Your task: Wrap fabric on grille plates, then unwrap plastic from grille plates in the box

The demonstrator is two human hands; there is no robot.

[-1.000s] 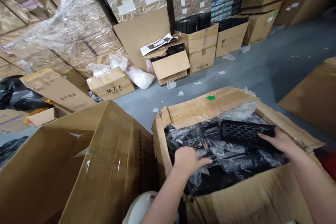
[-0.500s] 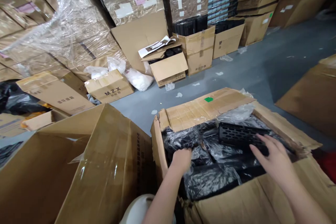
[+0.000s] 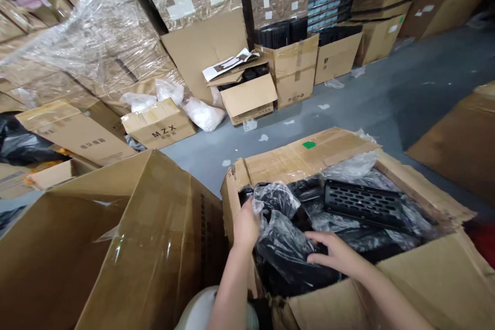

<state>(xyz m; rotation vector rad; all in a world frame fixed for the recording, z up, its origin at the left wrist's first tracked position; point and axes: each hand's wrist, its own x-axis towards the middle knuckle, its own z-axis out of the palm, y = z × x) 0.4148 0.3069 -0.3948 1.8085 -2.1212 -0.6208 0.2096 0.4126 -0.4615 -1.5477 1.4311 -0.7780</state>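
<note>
- The fingers of the left hand [image 3: 245, 227] are hidden behind the plastic, so its grip cannot be seen.
- The film covers the black bundle [image 3: 284, 250], so its shape is not possible to tell.
- A white rounded object [image 3: 211, 309] is cut by the bottom edge; what it is, I cannot tell.
- A red thing [image 3: 483, 242] is cut by the right edge.
- The small print on the MZX carton [image 3: 158, 131] is too small to read.

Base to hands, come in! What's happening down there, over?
Left hand, right hand on shiny black plastic-wrapped bundle. Black perforated panel beside it. Brown cardboard box flap behind.
</note>
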